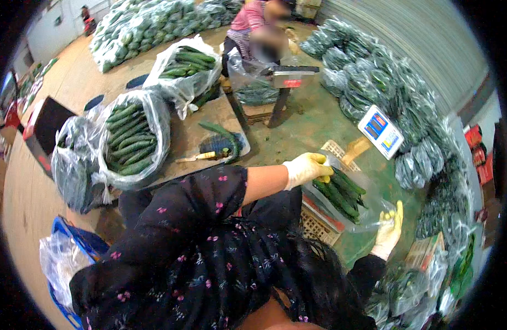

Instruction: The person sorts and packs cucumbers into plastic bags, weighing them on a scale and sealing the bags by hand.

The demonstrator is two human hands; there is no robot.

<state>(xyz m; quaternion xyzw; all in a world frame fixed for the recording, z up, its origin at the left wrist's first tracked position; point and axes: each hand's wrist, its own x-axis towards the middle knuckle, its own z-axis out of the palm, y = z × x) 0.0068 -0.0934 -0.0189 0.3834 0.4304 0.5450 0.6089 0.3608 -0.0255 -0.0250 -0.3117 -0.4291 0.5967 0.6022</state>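
At left fingertips, cucumbers (several)

cucumbers: dark green | gloves: white, yellow | shirt: black, pink-flowered

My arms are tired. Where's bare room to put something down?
Green floor lies bare between the display and far scale. The platform has a bare patch between the near open bag and loose cucumber. Heaped bags crowd the right, and a clear bag fills the gap between left hand and right hand.
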